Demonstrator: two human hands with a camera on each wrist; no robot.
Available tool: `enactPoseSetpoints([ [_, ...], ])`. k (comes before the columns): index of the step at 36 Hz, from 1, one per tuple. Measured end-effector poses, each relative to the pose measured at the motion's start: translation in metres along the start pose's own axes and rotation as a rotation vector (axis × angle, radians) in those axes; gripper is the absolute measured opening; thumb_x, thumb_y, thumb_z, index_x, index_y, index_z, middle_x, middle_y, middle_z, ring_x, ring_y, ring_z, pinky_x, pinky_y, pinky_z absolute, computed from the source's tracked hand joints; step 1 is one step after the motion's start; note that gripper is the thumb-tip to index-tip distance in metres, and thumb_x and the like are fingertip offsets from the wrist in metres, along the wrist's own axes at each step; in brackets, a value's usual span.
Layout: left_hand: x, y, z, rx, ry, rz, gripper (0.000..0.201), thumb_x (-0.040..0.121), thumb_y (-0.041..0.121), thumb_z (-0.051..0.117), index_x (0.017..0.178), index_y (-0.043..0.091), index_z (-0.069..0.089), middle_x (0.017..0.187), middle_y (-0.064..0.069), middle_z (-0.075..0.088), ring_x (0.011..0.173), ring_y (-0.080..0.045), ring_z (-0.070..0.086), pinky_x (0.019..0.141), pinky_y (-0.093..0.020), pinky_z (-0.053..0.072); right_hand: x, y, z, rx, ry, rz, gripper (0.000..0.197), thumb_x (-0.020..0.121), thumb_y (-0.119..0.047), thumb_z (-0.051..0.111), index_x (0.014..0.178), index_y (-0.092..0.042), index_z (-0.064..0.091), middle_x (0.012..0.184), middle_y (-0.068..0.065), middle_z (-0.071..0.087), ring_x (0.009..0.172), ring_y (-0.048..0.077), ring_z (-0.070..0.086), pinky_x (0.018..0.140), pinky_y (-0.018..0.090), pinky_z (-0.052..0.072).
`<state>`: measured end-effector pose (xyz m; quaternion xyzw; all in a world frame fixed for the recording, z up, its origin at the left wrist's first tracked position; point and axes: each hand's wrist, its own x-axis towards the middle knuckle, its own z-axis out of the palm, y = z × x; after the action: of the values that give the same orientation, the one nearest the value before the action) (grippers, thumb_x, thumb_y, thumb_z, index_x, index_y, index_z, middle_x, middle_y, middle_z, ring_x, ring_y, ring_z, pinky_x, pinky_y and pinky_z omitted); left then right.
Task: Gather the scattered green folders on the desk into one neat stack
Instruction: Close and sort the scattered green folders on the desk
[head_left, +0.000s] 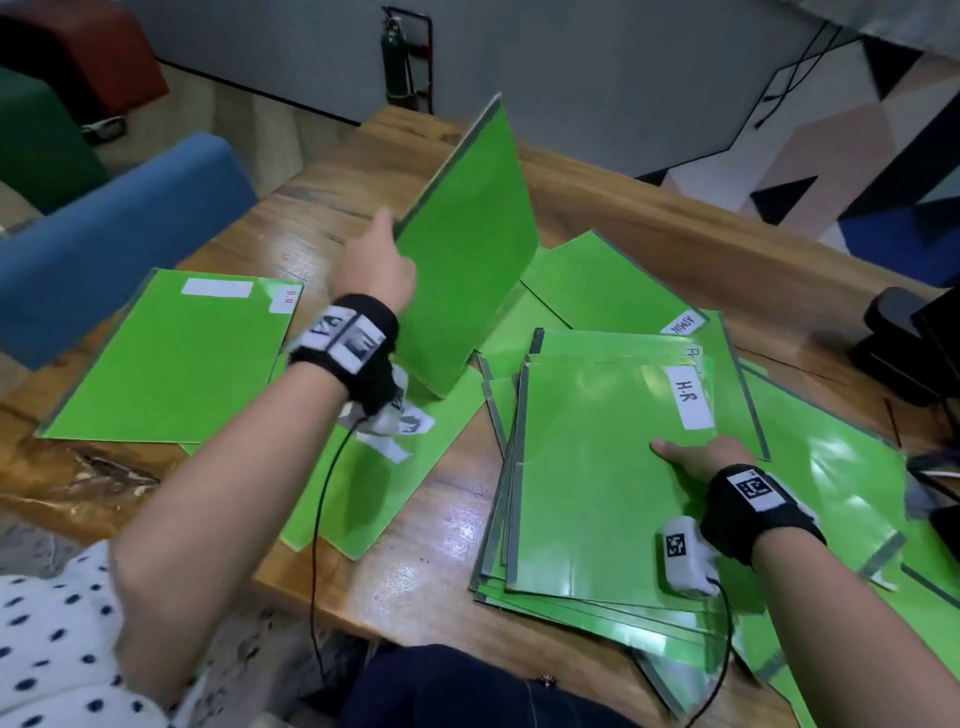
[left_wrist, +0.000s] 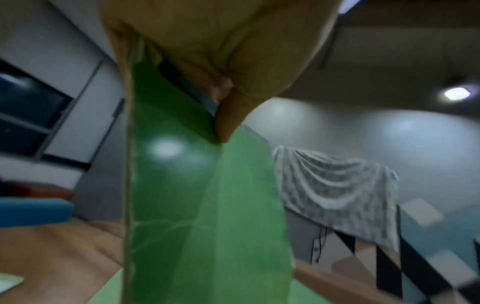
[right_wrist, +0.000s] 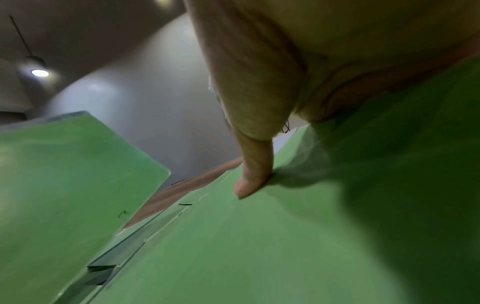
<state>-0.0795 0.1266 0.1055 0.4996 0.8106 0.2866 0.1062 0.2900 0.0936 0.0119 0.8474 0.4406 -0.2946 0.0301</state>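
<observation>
office; labelled folders (head_left: 613, 467); wooden desk (head_left: 649, 218)

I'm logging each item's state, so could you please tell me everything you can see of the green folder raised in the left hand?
The raised folder is a thin, glossy, bright green sheet-like cover with a grey strip along its spine edge. No label shows on the visible face. It stands nearly upright, tilted, above the desk's middle, its lower corner close over another flat folder; contact there is unclear. The left hand pinches its spine edge, thumb on one face, fingers on the other.
</observation>
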Motion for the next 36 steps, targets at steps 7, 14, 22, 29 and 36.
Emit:
enactPoseSetpoints([
  [7, 0.031, -0.058, -0.008, -0.091, -0.193, -0.08, 0.041, 0.078, 0.026, 0.063, 0.115, 0.008, 0.062, 0.112, -0.019, 0.065, 0.101, -0.034, 0.062, 0.086, -0.035, 0.048, 0.001, 0.0, 0.002, 0.023, 0.015, 0.009, 0.076, 0.073, -0.056, 0.073, 0.116, 0.003, 0.051, 0.097, 0.014, 0.057, 0.086, 0.031, 0.059, 0.075, 0.037, 0.053],
  [14, 0.017, -0.156, 0.041, 0.53, -0.409, -0.201, 0.034, 0.085, 0.022, 0.063, 0.115, 0.006, 0.063, 0.107, -0.02, 0.066, 0.099, -0.034, 0.063, 0.082, -0.036, 0.051, 0.004, -0.001, 0.003, 0.029, 0.025, 0.0, 0.068, 0.071, -0.059, 0.072, 0.098, 0.001, 0.055, 0.099, 0.016, 0.066, 0.09, 0.032, 0.065, 0.083, 0.043, 0.056],
  [22, -0.003, -0.197, 0.063, 0.606, -0.56, -0.291, 0.044, 0.078, 0.043, 0.069, 0.112, 0.015, 0.065, 0.115, -0.014, 0.061, 0.098, -0.03, 0.061, 0.089, -0.042, 0.053, 0.013, 0.003, 0.005, 0.038, 0.025, 0.013, 0.069, 0.07, -0.058, 0.074, 0.1, 0.001, 0.056, 0.092, 0.015, 0.064, 0.073, 0.027, 0.058, 0.075, 0.037, 0.054],
  [29, -0.019, -0.186, 0.047, 0.44, -0.488, -0.325, 0.039, 0.079, 0.036, 0.07, 0.112, 0.016, 0.064, 0.12, -0.016, 0.057, 0.098, -0.031, 0.059, 0.085, -0.034, 0.053, 0.015, 0.004, 0.007, 0.038, 0.045, 0.007, 0.069, 0.068, -0.058, 0.075, 0.097, 0.002, 0.055, 0.091, 0.016, 0.066, 0.073, 0.028, 0.06, 0.066, 0.035, 0.051],
  [36, -0.021, -0.123, 0.001, 0.279, -0.383, -0.213, 0.024, 0.083, 0.011, 0.067, 0.105, 0.002, 0.063, 0.089, -0.012, 0.062, 0.083, -0.029, 0.061, 0.074, -0.035, 0.052, 0.017, 0.008, 0.013, 0.062, 0.025, 0.013, 0.068, 0.069, -0.057, 0.075, 0.097, 0.001, 0.054, 0.095, 0.016, 0.066, 0.086, 0.031, 0.066, 0.08, 0.041, 0.056],
])
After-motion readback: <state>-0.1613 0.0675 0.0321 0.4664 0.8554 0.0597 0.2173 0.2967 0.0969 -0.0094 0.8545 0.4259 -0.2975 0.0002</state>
